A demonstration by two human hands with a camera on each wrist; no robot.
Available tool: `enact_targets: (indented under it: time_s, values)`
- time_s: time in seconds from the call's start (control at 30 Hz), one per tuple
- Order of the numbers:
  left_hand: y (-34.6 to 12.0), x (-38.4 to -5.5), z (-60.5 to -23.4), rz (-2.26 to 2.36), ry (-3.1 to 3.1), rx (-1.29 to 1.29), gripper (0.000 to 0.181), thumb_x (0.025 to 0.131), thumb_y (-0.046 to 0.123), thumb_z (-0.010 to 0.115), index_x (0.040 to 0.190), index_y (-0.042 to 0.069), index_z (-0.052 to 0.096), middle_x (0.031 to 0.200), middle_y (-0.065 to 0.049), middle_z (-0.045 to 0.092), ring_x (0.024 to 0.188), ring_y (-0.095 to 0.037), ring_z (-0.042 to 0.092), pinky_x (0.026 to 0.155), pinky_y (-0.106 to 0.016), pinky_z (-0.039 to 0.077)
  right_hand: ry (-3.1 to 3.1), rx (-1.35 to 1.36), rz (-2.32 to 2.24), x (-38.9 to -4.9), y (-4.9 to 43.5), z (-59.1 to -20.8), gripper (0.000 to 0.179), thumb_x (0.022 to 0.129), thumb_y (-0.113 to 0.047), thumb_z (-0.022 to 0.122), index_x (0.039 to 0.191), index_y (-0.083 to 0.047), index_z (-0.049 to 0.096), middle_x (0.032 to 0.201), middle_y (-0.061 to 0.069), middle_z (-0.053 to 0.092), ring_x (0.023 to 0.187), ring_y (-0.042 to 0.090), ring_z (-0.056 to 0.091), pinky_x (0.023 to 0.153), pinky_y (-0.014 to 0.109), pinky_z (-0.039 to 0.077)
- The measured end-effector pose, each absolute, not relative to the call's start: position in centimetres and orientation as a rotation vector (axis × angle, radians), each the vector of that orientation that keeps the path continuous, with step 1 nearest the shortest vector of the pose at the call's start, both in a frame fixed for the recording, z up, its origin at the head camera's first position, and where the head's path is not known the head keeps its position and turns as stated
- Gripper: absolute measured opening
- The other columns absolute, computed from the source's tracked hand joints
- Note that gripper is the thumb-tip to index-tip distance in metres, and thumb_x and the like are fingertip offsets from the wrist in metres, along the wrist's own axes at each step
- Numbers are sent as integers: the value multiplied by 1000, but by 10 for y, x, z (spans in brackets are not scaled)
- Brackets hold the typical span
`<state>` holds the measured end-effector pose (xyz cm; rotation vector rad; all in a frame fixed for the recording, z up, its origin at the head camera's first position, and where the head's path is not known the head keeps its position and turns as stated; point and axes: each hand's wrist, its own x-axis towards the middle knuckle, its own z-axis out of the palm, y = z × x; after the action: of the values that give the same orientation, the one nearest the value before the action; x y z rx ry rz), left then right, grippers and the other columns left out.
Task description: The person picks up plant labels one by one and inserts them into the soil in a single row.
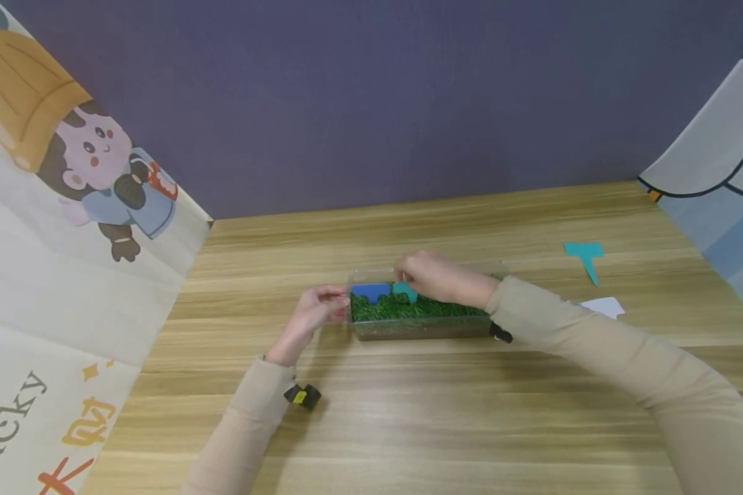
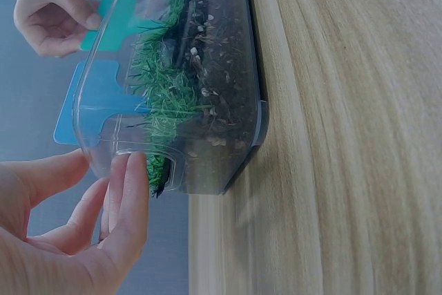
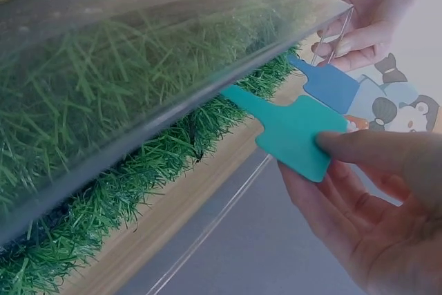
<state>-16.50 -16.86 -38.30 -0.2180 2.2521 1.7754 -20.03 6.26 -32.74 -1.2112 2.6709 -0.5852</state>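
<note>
A clear plastic box (image 1: pixel 421 333) holds dark soil (image 2: pixel 214 53) topped with green artificial grass (image 1: pixel 378 311). My right hand (image 1: pixel 436 275) pinches a teal T-shaped plant label (image 3: pixel 300 136) by its wide head, between thumb and fingers. The label's stem points down into the grass. Beside it, a blue plant label (image 1: pixel 371 291) stands upright near the box's left end. My left hand (image 1: pixel 316 309) is at that left end. Its fairly straight fingers (image 2: pixel 128 198) touch the clear end wall, with the thumb near the rim.
Another teal plant label (image 1: pixel 585 256) lies flat on the wooden table (image 1: pixel 371 419), right of the box. Nearer, a white label (image 1: pixel 605 306) is partly covered by the right sleeve. A dark blue panel (image 1: pixel 371 103) rises behind, and printed cloths (image 1: pixel 56 289) hang at both sides.
</note>
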Motion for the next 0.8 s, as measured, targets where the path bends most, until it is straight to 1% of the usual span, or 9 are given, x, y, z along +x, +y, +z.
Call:
enact_targets:
  time_s: [0.17,0.33,0.57,0.73,0.8]
  values:
    - [-168,-165,-383,1783,2251,-217,30,82,-2,55,111,-10,51,91,-15,57,67,-15,58,72,-32,54,2674,-1211,-585,-201,62,-329,20,79,11,52,92,0,63,90,12,64,79,20,60,70,27,52]
    - [-168,-165,-382,1768,2264,-219,30,83,-1,55,112,-9,51,88,-11,57,65,-14,58,70,-32,54,2672,-1212,-576,-201,60,-328,19,79,10,53,92,0,63,92,12,64,83,22,60,72,28,53]
    - [-168,-165,-382,1761,2274,-212,30,83,0,56,111,-9,52,88,-11,57,65,-13,58,72,-35,54,2662,-1230,-593,-200,58,-329,16,79,10,55,90,1,63,92,12,64,86,24,60,76,28,52]
    - [-168,-165,-382,1762,2277,-207,30,83,0,56,112,-10,51,87,-10,57,65,-13,57,71,-35,54,2661,-1241,-621,-200,60,-329,17,78,12,54,89,1,63,90,12,64,86,24,60,75,28,52]
    - [-167,-165,-382,1762,2277,-208,31,83,0,56,112,-9,51,88,-11,57,65,-13,57,70,-33,54,2658,-1243,-623,-199,60,-329,17,79,11,53,89,1,63,91,12,64,86,23,60,75,28,52]
